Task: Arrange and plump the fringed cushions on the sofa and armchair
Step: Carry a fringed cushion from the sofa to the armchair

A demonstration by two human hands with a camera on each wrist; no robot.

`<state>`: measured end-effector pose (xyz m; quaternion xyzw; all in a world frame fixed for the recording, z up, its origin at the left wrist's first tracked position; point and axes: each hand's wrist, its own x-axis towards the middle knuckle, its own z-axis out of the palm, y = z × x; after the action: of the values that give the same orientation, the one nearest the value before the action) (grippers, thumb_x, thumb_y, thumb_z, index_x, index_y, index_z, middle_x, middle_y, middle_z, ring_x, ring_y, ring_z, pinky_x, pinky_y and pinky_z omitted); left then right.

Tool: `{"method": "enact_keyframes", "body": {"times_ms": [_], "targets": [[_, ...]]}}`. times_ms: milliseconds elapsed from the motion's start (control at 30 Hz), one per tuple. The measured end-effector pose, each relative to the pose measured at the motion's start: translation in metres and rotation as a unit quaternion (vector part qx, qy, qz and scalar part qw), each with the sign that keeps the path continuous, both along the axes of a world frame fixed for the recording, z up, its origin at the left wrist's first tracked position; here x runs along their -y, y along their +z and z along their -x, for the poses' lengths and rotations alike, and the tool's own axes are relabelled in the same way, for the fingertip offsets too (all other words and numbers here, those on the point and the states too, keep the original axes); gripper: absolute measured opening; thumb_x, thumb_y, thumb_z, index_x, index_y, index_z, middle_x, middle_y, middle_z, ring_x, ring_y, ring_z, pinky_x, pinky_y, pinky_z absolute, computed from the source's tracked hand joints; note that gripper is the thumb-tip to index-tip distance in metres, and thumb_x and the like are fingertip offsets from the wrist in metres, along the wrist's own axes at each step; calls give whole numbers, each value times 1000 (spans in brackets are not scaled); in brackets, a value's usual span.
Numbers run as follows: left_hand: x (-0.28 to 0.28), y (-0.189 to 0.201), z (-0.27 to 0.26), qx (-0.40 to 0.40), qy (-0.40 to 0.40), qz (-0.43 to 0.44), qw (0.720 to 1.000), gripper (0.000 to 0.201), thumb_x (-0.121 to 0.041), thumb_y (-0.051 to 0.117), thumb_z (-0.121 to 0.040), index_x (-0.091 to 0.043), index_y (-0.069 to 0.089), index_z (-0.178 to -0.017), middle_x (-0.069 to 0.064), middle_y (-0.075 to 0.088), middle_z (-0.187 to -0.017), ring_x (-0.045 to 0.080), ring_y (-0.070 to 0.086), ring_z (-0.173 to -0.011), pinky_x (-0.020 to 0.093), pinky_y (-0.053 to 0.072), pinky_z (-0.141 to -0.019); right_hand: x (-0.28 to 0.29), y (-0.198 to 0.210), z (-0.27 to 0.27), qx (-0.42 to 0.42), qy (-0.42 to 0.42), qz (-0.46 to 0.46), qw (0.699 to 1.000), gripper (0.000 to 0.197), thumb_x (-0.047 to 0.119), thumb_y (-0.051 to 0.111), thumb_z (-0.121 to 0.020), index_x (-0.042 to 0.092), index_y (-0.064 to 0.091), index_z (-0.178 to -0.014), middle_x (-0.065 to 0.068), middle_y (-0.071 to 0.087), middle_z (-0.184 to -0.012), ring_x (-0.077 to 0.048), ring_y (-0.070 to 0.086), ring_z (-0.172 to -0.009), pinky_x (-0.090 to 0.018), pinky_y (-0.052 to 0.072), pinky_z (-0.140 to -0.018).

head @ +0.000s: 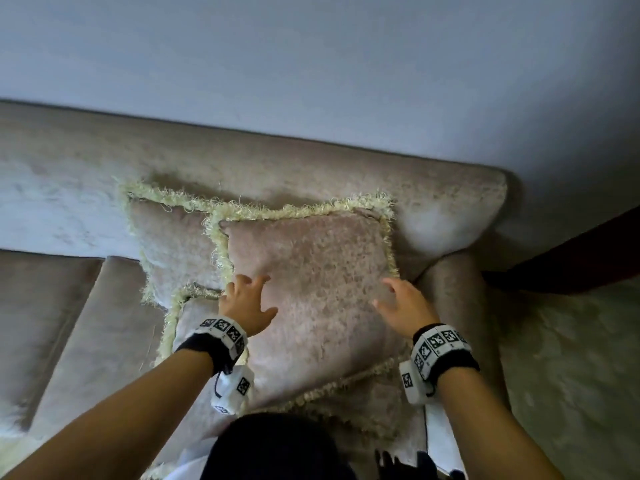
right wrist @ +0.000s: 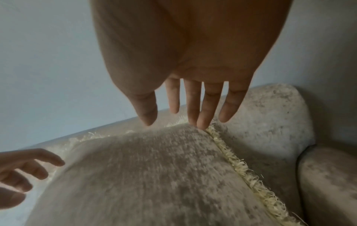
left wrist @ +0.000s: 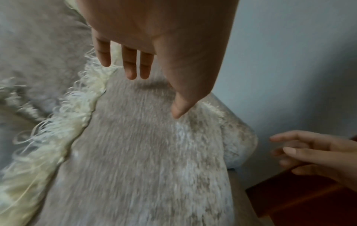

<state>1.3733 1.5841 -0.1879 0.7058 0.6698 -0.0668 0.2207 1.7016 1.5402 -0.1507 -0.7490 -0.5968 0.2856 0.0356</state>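
A beige velvet cushion [head: 318, 289] with cream fringe leans against the sofa's backrest [head: 311, 168] at the right end. My left hand [head: 247, 303] hovers at its left edge, fingers spread, holding nothing. At the cushion's right edge my right hand [head: 405, 306] is also spread and empty. A second fringed cushion [head: 173, 244] stands behind on the left, and a third [head: 194, 323] lies under my left wrist. The wrist views show the left hand [left wrist: 135, 65] and the right hand [right wrist: 185, 110] just above the front cushion [left wrist: 144, 152] [right wrist: 144, 175], fingers straight.
The sofa's padded right arm [head: 457, 306] flanks the cushions. A dark red-brown wooden piece of furniture [head: 571, 251] stands beyond it to the right. Seat cushions [head: 52, 323] stretch left. A pale wall [head: 311, 64] rises behind the sofa.
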Motion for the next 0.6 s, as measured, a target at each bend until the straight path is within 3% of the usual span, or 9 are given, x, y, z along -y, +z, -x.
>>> {"method": "enact_keyframes", "body": {"times_ms": [267, 433, 600], "targets": [[2, -36, -20, -1, 97, 34, 995, 115, -77, 74, -51, -41, 17, -143, 16, 13, -146, 46, 30, -132, 58, 40, -102, -62, -65, -73, -4, 70, 71, 995, 72, 53, 61, -88, 30, 30, -149, -5, 42, -148, -27, 47, -131, -45, 44, -104], [-1, -60, -15, 81, 186, 39, 978, 131, -63, 89, -38, -49, 10, -142, 14, 6, -150, 44, 15, -142, 62, 32, -109, -87, -104, -70, -37, 74, 94, 992, 95, 60, 69, -79, 29, 19, -153, -3, 29, -158, -26, 36, -140, -44, 36, -112], [-11, -75, -14, 129, 225, 44, 965, 142, -51, 94, -37, -44, -1, -142, 16, 5, -152, 37, 3, -145, 61, 23, -114, -94, -137, -57, -94, 50, 87, 990, 105, 56, 76, -73, 32, 11, -152, -7, 22, -158, -29, 30, -142, -41, 30, -112]]}}
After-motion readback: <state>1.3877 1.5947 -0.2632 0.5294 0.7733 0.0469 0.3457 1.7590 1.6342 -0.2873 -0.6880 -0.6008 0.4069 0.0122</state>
